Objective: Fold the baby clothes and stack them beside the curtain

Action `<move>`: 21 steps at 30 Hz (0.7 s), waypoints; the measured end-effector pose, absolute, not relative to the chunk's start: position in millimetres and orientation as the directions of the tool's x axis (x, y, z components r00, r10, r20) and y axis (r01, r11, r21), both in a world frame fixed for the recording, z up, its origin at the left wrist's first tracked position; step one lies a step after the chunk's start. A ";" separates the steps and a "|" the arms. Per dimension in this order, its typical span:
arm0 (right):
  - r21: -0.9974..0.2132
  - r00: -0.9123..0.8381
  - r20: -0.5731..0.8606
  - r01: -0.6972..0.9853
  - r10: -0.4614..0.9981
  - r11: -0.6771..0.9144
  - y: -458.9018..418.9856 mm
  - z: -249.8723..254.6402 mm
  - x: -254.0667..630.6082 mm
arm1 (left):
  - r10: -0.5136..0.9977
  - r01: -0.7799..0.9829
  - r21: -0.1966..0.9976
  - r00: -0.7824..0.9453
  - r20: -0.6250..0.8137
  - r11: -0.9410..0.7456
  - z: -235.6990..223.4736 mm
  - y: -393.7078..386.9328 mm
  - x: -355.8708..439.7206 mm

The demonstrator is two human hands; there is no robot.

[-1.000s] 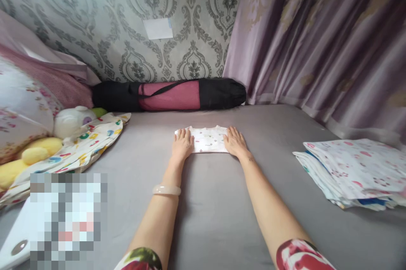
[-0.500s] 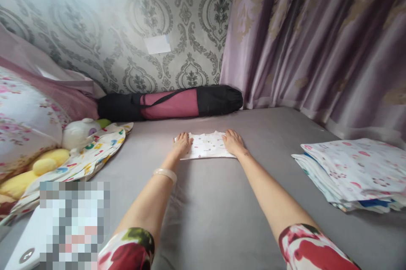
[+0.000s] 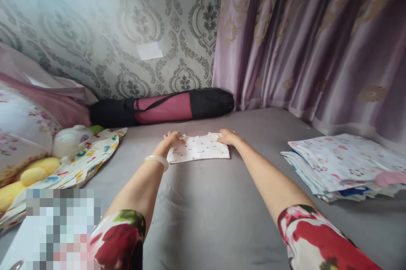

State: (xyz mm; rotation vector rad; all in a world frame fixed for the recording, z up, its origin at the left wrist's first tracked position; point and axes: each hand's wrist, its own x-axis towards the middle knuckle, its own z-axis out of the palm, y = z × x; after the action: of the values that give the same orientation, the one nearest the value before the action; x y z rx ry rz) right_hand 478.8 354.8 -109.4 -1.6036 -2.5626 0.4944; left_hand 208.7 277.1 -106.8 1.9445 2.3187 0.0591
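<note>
A small folded white shirt [image 3: 200, 147] with a tiny scattered print lies flat on the grey bed sheet [image 3: 203, 219], its neckline edge facing the wall. My left hand [image 3: 173, 138], with a pale bangle on the wrist, is closed at the shirt's upper left corner. At the upper right corner my right hand [image 3: 227, 136] grips the side, thumb on top of the cloth. Some fingertips of both hands are hidden at the far edge.
On the right sits a stack of folded cloths [image 3: 336, 164]. A black and maroon long bag [image 3: 163, 107] lies along the wall. Plush toys [image 3: 68, 141] and a colourful printed cloth [image 3: 98, 151] are at left, with a blurred-out white object [image 3: 31, 232] in front.
My hands have gone from lying flat on the shirt to holding its upper corners. The camera view has shifted slightly to the right.
</note>
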 end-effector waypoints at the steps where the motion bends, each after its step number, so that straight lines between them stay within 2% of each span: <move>1: -0.322 -0.462 -0.111 0.854 0.880 0.408 353.5 -105.5 480.0 | 0.983 0.978 0.109 -0.170 -0.073 0.178 -103.0 274.2 209.7; 9: -0.475 -0.551 -0.041 0.745 0.834 0.469 338.3 -79.8 501.8 | 0.987 0.972 0.177 -0.140 -0.076 0.152 -59.4 234.0 208.4; 15: -0.595 -0.596 0.124 0.595 0.793 0.540 323.3 -57.4 522.8 | 0.996 0.913 0.409 -0.022 0.089 -0.016 -35.3 200.5 201.7; 17: -0.602 -0.595 0.199 0.553 0.778 0.577 314.9 -50.7 528.6 | 0.986 0.903 0.423 0.012 0.164 -0.082 -32.2 191.1 205.3; 21: -0.541 -0.560 0.288 0.574 0.777 0.615 289.2 -49.8 542.6 | 0.966 0.914 0.385 0.030 0.257 -0.131 -38.2 170.1 219.6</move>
State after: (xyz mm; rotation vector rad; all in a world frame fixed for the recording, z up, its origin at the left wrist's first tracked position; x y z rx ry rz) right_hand 542.6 289.2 -49.8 -1.0640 -2.3352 0.5345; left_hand 219.6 170.1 -38.2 2.1707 1.9921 0.7024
